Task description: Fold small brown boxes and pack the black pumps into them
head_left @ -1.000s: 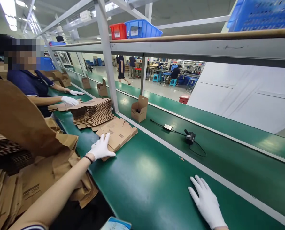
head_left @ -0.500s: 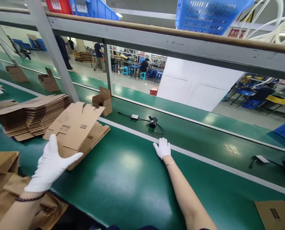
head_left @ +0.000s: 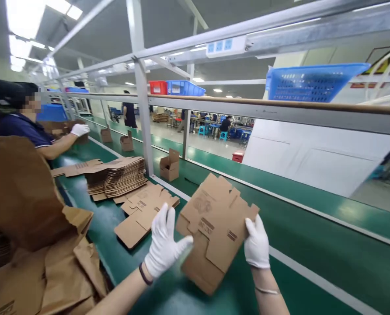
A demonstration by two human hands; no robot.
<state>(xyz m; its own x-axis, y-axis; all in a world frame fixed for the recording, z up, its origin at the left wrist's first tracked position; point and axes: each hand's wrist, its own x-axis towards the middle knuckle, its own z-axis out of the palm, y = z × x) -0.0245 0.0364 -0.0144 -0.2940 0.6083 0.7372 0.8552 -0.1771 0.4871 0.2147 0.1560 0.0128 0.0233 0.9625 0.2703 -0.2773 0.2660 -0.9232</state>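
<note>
A flat, folded cardboard box [head_left: 211, 232] is held up and tilted over the green belt. My right hand [head_left: 256, 241], in a white glove, grips it by its right edge, thumb on the front face. My left hand [head_left: 165, 243], also gloved, is beside the box's left edge with its fingers spread; thumb and box are close, and contact is unclear. Behind my left hand lie a few flat boxes [head_left: 145, 210]. Past them a tall stack of flat boxes [head_left: 123, 175] rests on the belt.
An opened-up box [head_left: 169, 165] stands on the conveyor [head_left: 290, 218] beyond the white line, with more farther left. A co-worker [head_left: 21, 113] in a dark cap works at left. Brown paper wrapping [head_left: 60, 262] is at lower left. Metal posts [head_left: 142, 109] and a blue basket [head_left: 313, 83] stand above.
My right hand has come off the belt and now grips a flat box lifted from the pile. My left hand has moved right. The view has swung up and left, showing the co-worker.
</note>
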